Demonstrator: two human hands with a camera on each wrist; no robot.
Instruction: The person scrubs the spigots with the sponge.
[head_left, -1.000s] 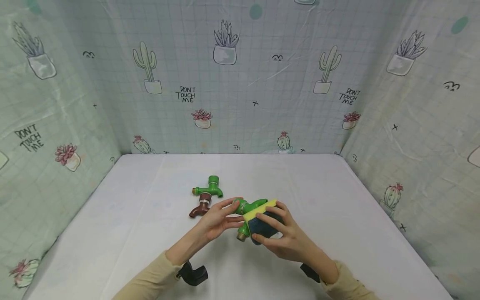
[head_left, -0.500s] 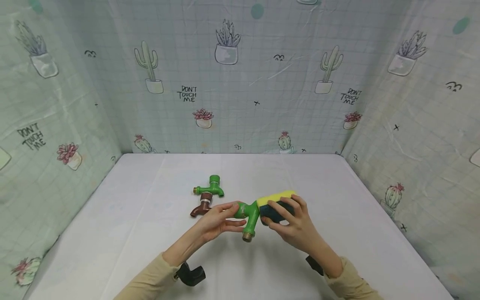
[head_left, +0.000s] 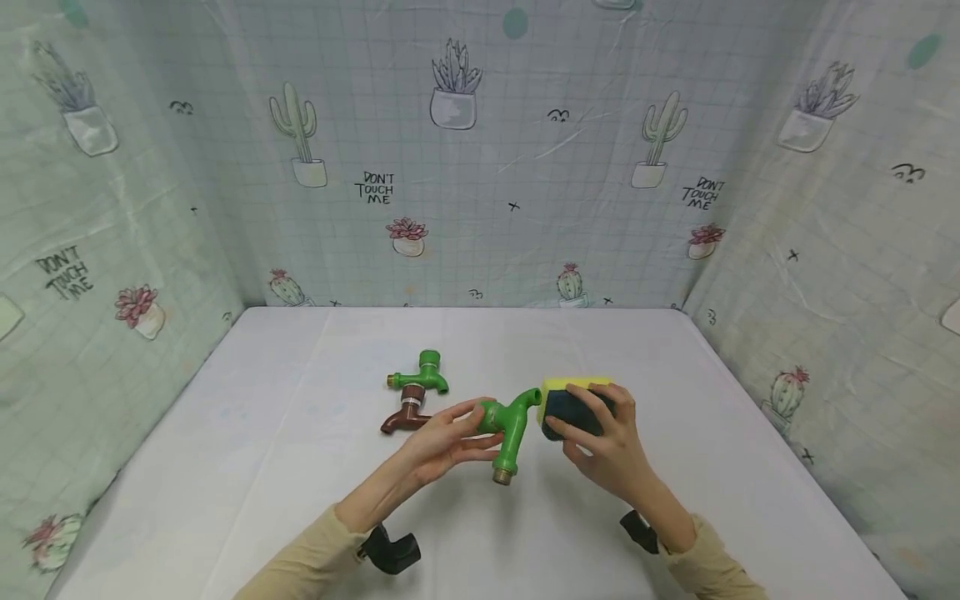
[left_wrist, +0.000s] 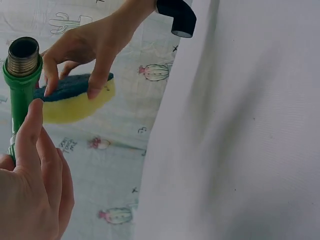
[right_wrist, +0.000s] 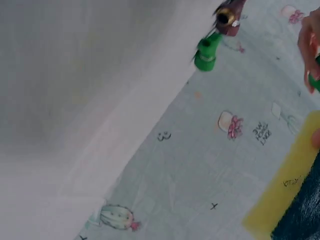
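Note:
My left hand grips a green tap by its knob end, above the table; its brass threaded end points down and its spout reaches right. In the left wrist view the threaded end of this tap faces the camera. A sponge, yellow with a dark scouring side, is pinched in my right hand, just right of the spout. Whether sponge and spout touch is hard to tell. The right wrist view shows the sponge at its lower right corner.
Behind my left hand, a second green tap and a brown tap lie close together on the white table. Black wrist-worn pieces hang below both forearms. Patterned cloth walls the table at the back and sides.
My right hand has drawn the sponge rightward, off the front of the green tap to beyond its spout. The tap in my left hand has turned and shifted slightly right.

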